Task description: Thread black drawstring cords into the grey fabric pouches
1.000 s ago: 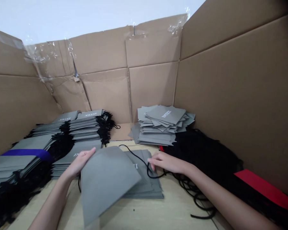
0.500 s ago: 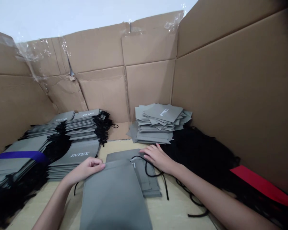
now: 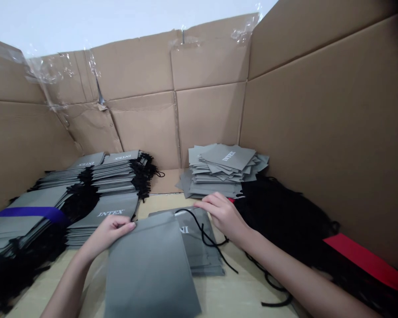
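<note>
My left hand [image 3: 111,232] pinches the upper left corner of a plain grey pouch [image 3: 149,269] at the front centre. A black cord [image 3: 202,232] runs from the pouch's top right corner and lies curled over a small stack of grey pouches [image 3: 202,251] with white lettering. My right hand [image 3: 222,214] is at the top right corner of that stack, fingers bent and thumb tip near the index finger. Whether anything is between those fingertips is too small to tell.
Stacks of corded INTEX pouches [image 3: 111,214] stand left, one under a purple band [image 3: 29,213]. A loose pile of pouches [image 3: 227,159] is at the back. Black cords [image 3: 285,212] and a red strip [image 3: 365,260] lie right. Cardboard walls [image 3: 142,66] surround the table.
My left hand and the held pouch have moved slightly left. My right hand has lifted a little and its fingers have drawn together. The cord has shifted on the stack.
</note>
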The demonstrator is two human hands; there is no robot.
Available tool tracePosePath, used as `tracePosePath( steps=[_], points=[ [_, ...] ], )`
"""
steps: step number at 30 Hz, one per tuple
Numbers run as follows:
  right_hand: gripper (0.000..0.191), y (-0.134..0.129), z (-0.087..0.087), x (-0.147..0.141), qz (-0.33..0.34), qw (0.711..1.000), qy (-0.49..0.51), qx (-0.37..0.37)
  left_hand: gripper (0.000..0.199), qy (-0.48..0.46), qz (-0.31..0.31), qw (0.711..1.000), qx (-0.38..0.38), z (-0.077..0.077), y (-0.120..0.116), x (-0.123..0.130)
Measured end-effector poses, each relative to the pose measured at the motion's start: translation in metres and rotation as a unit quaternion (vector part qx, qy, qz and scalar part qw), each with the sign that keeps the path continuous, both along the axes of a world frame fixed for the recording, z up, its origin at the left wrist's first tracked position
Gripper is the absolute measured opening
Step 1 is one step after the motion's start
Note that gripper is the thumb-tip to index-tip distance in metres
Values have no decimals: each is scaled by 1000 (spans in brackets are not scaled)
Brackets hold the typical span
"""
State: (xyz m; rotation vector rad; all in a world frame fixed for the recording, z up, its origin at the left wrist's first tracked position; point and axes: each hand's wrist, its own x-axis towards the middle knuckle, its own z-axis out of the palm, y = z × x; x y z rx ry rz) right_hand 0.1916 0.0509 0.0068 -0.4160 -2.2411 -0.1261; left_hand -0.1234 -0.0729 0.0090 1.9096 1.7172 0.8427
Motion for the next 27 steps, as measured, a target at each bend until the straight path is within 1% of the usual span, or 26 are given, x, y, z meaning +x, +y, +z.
tracePosePath(
  steps=[3,5,8,11,14,17,20,27],
  points=[
    [35,-9,13,-2,-9,998,39,39,44,20,33,999,39,4,-4,-5],
    [32,-13,22,0,-26,996,32,82,44,25,45,997,50,5,-5,-7],
    [26,-13,32,9,-55,989,4,137,44,20,35,999,35,1,-1,-2],
    [26,-8,31,19,-70,985,-20,157,42,19,9,1000,0,-7,5,4],
    [26,0,25,25,-80,984,-34,154,41,27,1,999,-20,-15,11,8],
    [25,7,20,29,-81,985,-43,143,41,29,-3,999,-26,-19,13,8],
    [25,13,16,31,-77,987,-52,130,41,39,1,999,-15,-19,12,7],
    [29,29,7,36,-62,994,-71,62,43,69,11,997,21,-18,7,13]
  ],
)
